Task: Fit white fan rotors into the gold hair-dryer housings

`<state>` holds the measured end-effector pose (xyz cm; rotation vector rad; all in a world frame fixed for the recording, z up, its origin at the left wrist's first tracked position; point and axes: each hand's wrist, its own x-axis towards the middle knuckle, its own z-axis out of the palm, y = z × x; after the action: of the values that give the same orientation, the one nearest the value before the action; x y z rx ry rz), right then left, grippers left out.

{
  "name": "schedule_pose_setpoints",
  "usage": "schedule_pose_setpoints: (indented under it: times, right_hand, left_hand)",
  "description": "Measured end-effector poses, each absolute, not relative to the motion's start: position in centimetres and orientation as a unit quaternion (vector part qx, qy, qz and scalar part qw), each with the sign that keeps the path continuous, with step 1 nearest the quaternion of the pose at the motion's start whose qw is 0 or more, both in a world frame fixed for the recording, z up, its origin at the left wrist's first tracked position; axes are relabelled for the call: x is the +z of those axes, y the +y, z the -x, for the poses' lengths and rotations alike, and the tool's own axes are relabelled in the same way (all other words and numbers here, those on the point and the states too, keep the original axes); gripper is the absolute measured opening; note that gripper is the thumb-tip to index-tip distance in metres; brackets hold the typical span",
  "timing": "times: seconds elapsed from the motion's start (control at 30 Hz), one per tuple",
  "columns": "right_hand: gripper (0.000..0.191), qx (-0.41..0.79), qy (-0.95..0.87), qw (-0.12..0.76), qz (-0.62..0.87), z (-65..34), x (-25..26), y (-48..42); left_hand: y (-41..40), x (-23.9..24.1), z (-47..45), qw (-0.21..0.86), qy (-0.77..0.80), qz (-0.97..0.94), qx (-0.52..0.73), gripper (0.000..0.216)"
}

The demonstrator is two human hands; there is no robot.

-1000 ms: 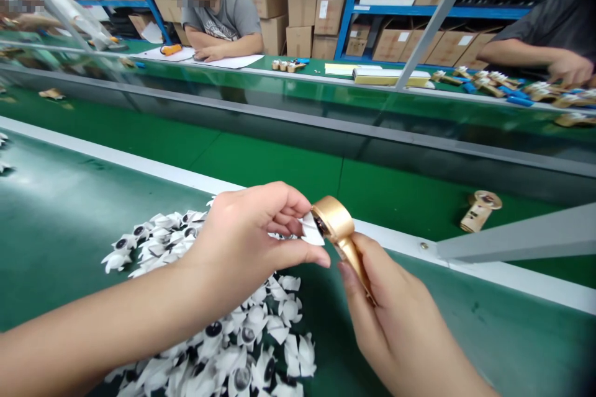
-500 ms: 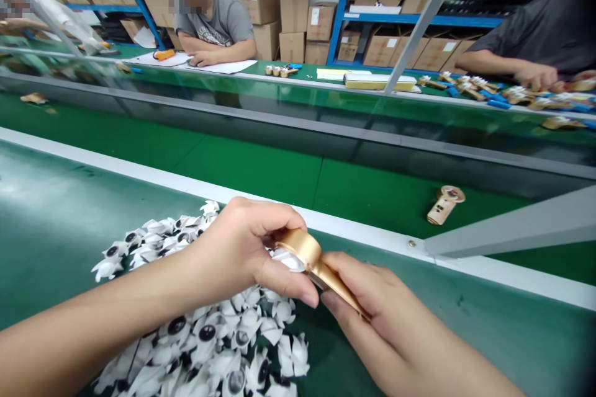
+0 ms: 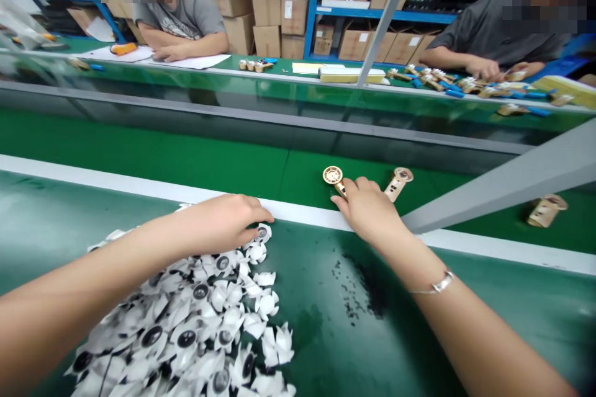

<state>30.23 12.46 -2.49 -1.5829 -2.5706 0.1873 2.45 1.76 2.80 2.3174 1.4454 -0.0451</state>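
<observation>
My left hand [image 3: 228,223] hovers over the near edge of a pile of white fan impellers [image 3: 186,338], several with black round hubs. Its thumb and forefinger are apart, right at one impeller [image 3: 263,233]; whether they touch it I cannot tell. Across the white rail, my right hand [image 3: 367,205] grips the handle of a gold handheld-fan housing [image 3: 332,175] at the green belt. The round head of that housing points up and left, and its handle is mostly under my fingers. Another gold housing [image 3: 397,183] lies just right of this hand.
A third gold housing [image 3: 546,211] sits farther right on the green belt [image 3: 223,155]. A slanted grey post [image 3: 503,167] rises beside my right forearm. Behind a clear partition, two people sit at a bench with fan parts [image 3: 484,87]. Dark specks [image 3: 354,291] mark my worktop.
The gold housing went from between both hands to the belt, still in my right hand. My left hand let go of it and moved left to the impellers. The view shifted right.
</observation>
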Motion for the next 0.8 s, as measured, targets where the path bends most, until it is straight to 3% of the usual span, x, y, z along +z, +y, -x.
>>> schedule_pose_setpoints:
  times: [0.2,0.37,0.8]
  right_hand:
    - [0.017,0.134,-0.903,0.064,0.402,-35.6,-2.2,6.9]
    - [0.019,0.11,-0.917,0.103,0.37,-37.6,-3.4,5.4]
    - [0.027,0.042,-0.957,0.061,0.282,-35.5,-3.4,7.1]
  left_hand:
    - [2.3,0.6,-3.7,0.215,0.494,-0.843,-0.001,0.031]
    - [2.1,0.5,-4.5,0.205,0.479,-0.854,0.019,0.032]
    - [1.7,-0.4,-5.9,0.234,0.533,-0.807,0.105,0.025]
